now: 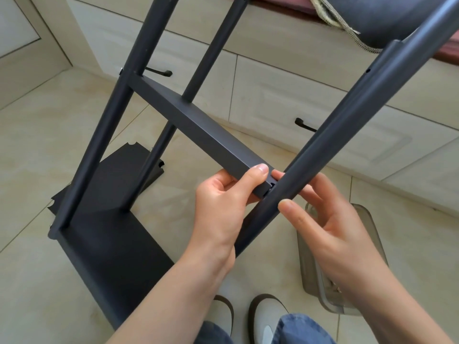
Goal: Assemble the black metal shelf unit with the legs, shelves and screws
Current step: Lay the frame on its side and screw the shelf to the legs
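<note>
A black metal shelf unit stands on the tiled floor with its bottom shelf [109,247] fixed to two upright legs. A middle shelf [188,120] crosses between the left leg [104,135] and the near right leg [347,112]. My left hand [223,194] grips the near corner of that middle shelf, thumb on top. My right hand [320,214] wraps the right leg just where the shelf corner meets it. A back leg [211,53] rises behind the shelf. Another loose shelf panel [124,175] lies flat on the floor behind.
Beige drawers with black handles [304,125] run along the back. A translucent plastic box [323,289] sits on the floor to the right, under my right forearm. My two shoes [265,316] are at the bottom. A dark cushion [382,13] lies on the ledge at top right.
</note>
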The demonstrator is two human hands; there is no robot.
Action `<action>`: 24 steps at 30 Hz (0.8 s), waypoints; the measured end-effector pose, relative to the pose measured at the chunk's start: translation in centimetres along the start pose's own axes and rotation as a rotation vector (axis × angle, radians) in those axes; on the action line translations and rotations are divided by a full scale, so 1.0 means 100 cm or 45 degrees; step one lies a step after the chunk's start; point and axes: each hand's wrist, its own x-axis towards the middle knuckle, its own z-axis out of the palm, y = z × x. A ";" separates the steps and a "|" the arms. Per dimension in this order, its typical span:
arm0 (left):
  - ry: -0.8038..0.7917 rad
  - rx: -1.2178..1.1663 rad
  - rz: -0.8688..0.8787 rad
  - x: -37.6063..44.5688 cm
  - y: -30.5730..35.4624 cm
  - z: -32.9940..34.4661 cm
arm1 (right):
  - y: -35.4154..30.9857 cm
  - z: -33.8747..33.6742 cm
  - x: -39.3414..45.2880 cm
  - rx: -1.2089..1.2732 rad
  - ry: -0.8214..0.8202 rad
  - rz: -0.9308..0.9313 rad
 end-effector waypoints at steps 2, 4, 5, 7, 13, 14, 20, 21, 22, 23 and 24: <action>0.033 0.007 0.008 0.000 -0.001 0.000 | 0.000 0.001 -0.001 0.014 0.012 -0.014; 0.053 0.012 0.029 -0.001 -0.002 0.001 | 0.000 0.000 -0.002 0.052 0.020 -0.024; 0.061 0.012 0.042 -0.002 -0.002 0.001 | 0.000 0.000 -0.002 0.070 0.016 -0.029; 0.068 0.023 0.065 -0.004 -0.002 0.000 | 0.001 0.000 -0.002 0.085 0.002 -0.030; 0.063 0.024 0.057 -0.006 -0.002 0.000 | 0.005 0.001 -0.003 0.070 0.005 -0.015; 0.066 0.024 0.052 -0.006 -0.002 -0.001 | 0.005 0.001 -0.003 0.069 0.011 -0.014; 0.087 0.016 0.044 -0.006 -0.003 0.000 | 0.006 0.001 -0.004 0.057 0.002 -0.001; 0.084 0.016 0.043 -0.006 -0.003 0.000 | 0.005 0.001 -0.004 0.064 -0.005 0.001; 0.080 0.017 0.045 -0.005 -0.003 0.000 | 0.005 0.001 -0.003 0.070 -0.010 0.000; 0.073 0.018 0.047 -0.005 -0.003 0.000 | 0.005 0.002 -0.003 0.078 -0.012 -0.002; 0.065 0.017 0.050 -0.005 -0.003 0.000 | 0.005 0.002 -0.003 0.085 -0.012 -0.004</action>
